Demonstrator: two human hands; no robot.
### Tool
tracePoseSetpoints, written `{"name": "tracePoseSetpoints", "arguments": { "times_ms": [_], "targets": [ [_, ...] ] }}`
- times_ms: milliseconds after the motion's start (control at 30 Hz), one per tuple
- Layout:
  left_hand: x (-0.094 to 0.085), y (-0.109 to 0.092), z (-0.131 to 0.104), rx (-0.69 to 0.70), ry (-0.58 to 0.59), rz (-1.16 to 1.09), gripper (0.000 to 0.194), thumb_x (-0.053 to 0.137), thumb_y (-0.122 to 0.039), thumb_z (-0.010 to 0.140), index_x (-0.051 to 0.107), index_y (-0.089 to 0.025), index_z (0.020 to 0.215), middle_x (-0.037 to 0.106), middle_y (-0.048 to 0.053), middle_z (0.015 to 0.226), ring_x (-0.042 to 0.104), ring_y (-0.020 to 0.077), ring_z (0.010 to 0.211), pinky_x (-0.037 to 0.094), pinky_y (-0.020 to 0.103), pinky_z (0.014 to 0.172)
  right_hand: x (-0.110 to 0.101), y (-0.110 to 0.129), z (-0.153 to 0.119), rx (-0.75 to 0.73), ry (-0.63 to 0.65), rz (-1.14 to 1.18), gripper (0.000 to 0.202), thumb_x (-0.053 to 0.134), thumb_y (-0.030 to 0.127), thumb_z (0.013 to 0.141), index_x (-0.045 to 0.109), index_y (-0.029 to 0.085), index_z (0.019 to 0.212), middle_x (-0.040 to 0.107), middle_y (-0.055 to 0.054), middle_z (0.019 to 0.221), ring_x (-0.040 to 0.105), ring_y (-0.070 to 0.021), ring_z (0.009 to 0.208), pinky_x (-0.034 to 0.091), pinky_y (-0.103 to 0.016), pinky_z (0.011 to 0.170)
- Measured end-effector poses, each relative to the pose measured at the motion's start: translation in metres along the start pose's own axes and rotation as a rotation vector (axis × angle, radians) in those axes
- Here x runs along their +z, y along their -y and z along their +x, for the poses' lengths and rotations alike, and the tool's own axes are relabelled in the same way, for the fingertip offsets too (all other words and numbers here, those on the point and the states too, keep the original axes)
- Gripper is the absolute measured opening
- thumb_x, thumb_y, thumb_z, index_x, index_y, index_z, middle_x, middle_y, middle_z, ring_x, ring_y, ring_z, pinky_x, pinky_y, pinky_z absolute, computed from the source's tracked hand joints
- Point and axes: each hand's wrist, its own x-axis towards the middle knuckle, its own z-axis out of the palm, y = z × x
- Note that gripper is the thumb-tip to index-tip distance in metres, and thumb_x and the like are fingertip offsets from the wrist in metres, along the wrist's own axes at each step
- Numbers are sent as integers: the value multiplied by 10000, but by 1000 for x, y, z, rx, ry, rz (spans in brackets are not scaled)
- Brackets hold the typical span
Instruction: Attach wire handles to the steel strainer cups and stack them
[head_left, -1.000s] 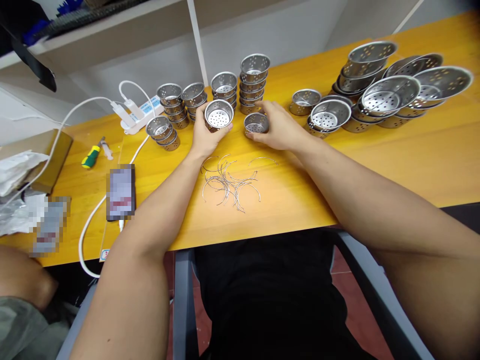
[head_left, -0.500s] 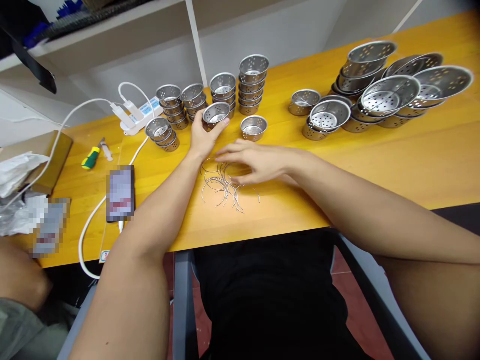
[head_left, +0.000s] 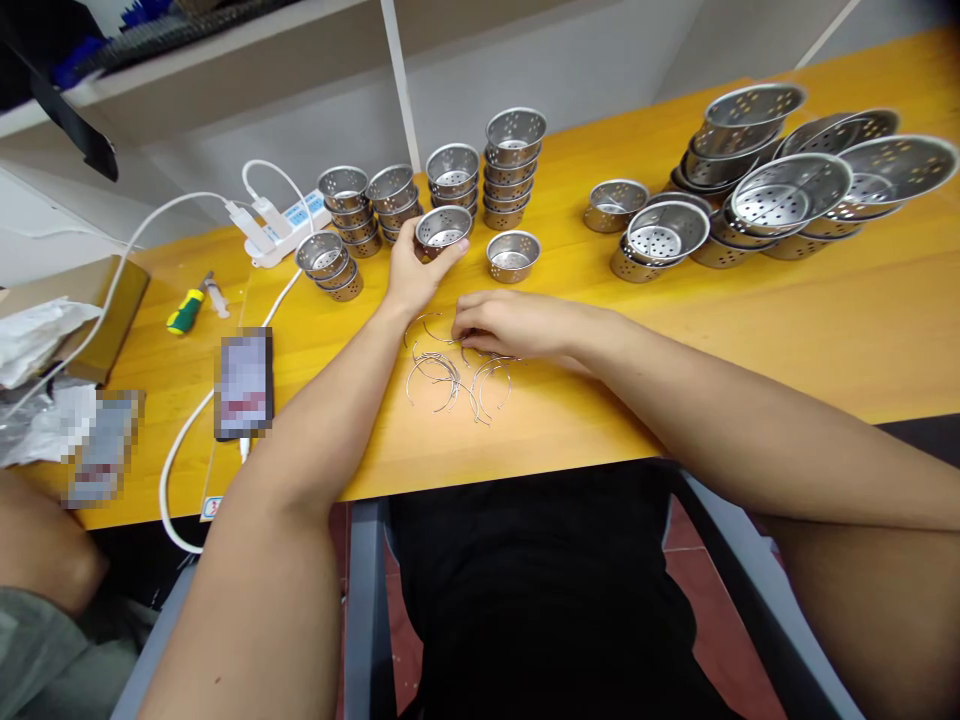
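My left hand (head_left: 415,268) is wrapped round a small perforated metal strainer cup (head_left: 444,228), holding it by its side with the thumb near the rim. Below it on the table lies a loose pile of thin curved wire handles (head_left: 433,382). My right hand (head_left: 499,322) is at the pile's upper right, fingers curled and pinched on a wire handle (head_left: 466,354); the fingertips are partly hidden. Another single strainer cup (head_left: 514,257) stands upright just beyond my right hand.
Several stacks of strainer cups (head_left: 512,165) stand along the back. Larger perforated baskets (head_left: 791,195) are piled at the right. To the left are a power strip (head_left: 289,232), a white cable, a phone (head_left: 245,383) and a green-yellow screwdriver (head_left: 184,312). Another person's limb shows far left.
My right hand's fingers have closed from a spread pose and picked among the wire handles, shifting some. My left hand still holds the strainer cup in about the same place.
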Motion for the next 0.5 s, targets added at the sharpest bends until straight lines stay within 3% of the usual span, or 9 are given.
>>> {"name": "tracePoseSetpoints", "arguments": {
  "times_ms": [233, 500],
  "targets": [
    [2, 21, 3, -1, -76, -104, 1039, 901, -1076, 778, 687, -287, 1419, 820, 104, 1353, 830, 348, 1332, 715, 635, 1219, -3, 11, -1, 99, -8, -19, 154, 681, 107, 1068, 714, 234, 986, 771, -105, 1091, 697, -278, 971, 520, -387, 889],
    [1, 9, 0, 125, -91, -99, 1055, 956, -1031, 758, 677, -288, 1453, 820, 86, 1410, 835, 339, 1394, 650, 616, 1323, -12, -1, -7, 62, -119, 115, 129, 664, 170, 1110, 629, 259, 1024, 782, -78, 1055, 650, -247, 893, 514, -390, 871]
  ]
}}
